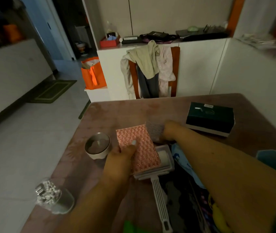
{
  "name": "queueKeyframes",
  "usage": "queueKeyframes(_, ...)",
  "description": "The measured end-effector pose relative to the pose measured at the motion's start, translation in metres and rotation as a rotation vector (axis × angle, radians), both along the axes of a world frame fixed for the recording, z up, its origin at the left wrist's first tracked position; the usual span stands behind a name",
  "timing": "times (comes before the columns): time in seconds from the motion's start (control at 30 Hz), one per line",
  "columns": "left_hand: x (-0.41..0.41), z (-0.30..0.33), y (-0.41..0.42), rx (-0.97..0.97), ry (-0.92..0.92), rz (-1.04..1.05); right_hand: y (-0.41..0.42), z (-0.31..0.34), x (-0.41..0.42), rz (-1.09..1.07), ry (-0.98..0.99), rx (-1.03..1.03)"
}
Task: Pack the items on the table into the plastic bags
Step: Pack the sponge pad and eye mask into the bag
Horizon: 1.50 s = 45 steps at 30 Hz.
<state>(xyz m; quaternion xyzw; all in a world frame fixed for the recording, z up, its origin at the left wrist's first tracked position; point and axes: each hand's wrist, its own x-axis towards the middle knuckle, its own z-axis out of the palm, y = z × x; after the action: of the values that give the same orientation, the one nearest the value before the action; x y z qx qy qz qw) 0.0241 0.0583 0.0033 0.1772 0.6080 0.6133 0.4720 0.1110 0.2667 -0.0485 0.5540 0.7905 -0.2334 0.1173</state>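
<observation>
While the left hand pinches the near-left corner of a pink glittery textured sponge pad, thumb on top, the right hand grips a grey scouring pad at the pink pad's far end. Both sit mid-table on the pinkish tablecloth. A white lint roller lies just beside, a steel-lined white bowl toward the left edge, a dark green box near the far-right corner.

Head view, steeply down over table
</observation>
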Motion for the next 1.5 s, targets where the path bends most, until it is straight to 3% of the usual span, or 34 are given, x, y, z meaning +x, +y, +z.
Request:
queueKeyframes(0.1,-0.002,-0.006,0.002,-0.004,-0.019,0.013,0.000,-0.004,-0.001,-0.051,0.051,0.094)
queueKeyframes(0.23,0.001,-0.006,-0.003,0.005,-0.031,0.056,-0.013,0.035,0.016,-0.425,0.654,0.074)
queueKeyframes(0.3,0.004,-0.001,-0.005,0.015,-0.036,0.089,-0.035,0.067,0.030,-0.532,0.983,-0.037)
queueKeyframes(0.4,0.010,0.007,-0.008,0.027,-0.081,0.105,-0.082,0.090,0.053,-0.505,1.178,-0.173)
queueKeyframes(0.5,0.024,0.017,-0.014,0.058,-0.184,0.042,-0.128,0.087,0.064,-0.315,0.975,-0.187)
queueKeyframes(0.6,0.038,0.018,-0.022,0.068,-0.166,0.021,-0.150,0.080,0.078,-0.362,0.877,-0.118)
queueKeyframes(0.63,0.039,0.017,-0.025,0.063,-0.148,0.033,-0.151,0.077,0.085,-0.369,0.762,-0.069)
queueKeyframes(0.7,0.039,0.018,-0.032,0.058,-0.137,0.051,-0.157,0.067,0.096,-0.277,0.352,0.048)
queueKeyframes(0.77,0.037,0.019,-0.039,0.054,-0.149,0.070,-0.175,0.051,0.105,-0.124,0.029,0.000)
queueKeyframes(0.87,0.036,0.020,-0.051,0.078,-0.180,0.059,-0.207,0.024,0.104,0.057,-0.220,0.010)
queueKeyframes(1.0,0.034,0.025,-0.068,0.087,-0.202,0.007,-0.201,-0.001,0.101,-0.141,-0.226,0.132)
queueKeyframes(1.17,0.031,0.020,-0.080,0.023,-0.233,0.018,-0.188,-0.005,0.093,-0.348,-0.143,-0.016)
queueKeyframes(1.5,0.031,0.005,-0.090,-0.017,-0.248,0.021,-0.187,-0.009,0.084,-0.446,-0.156,0.071)
